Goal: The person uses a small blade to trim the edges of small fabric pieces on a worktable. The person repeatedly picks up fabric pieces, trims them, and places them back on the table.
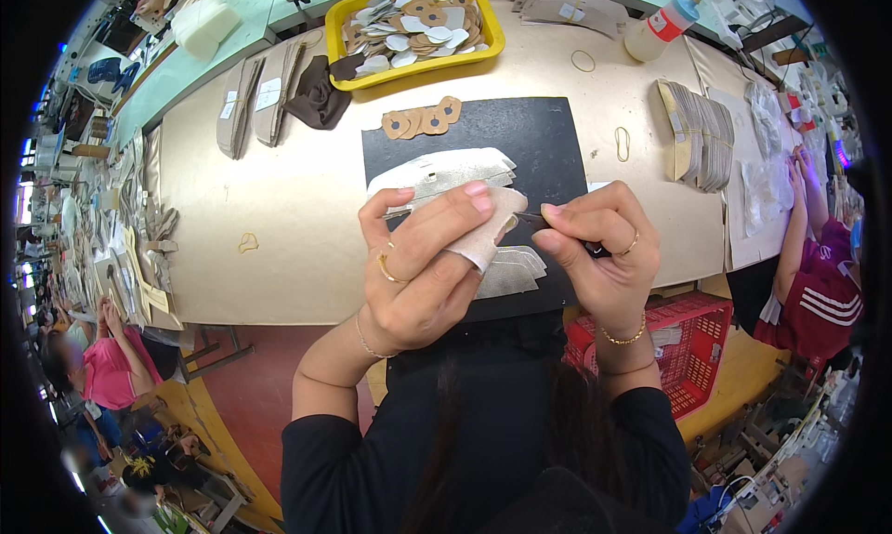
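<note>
Over a black cutting mat (544, 139), my left hand (418, 264) is closed on a folded pale beige shoe-upper piece (485, 241). My right hand (609, 246) pinches a thin dark tool (531, 221) whose tip meets the piece's right edge; its kind is mostly hidden by the fingers. Fanned pale silvery pieces (455, 167) lie on the mat beyond my left hand, and more such cut pieces (511, 274) lie below it. Several tan pieces with dark round centres (423, 120) overlap in a row at the mat's far edge.
A yellow tray (418, 72) of small cut pieces stands at the back, beside a dark cloth (321, 97). Bundled stacks (697, 134) sit to the right, a glue bottle (662, 30) behind them. Below the table's right side is a red crate (697, 348). Other people work at both sides.
</note>
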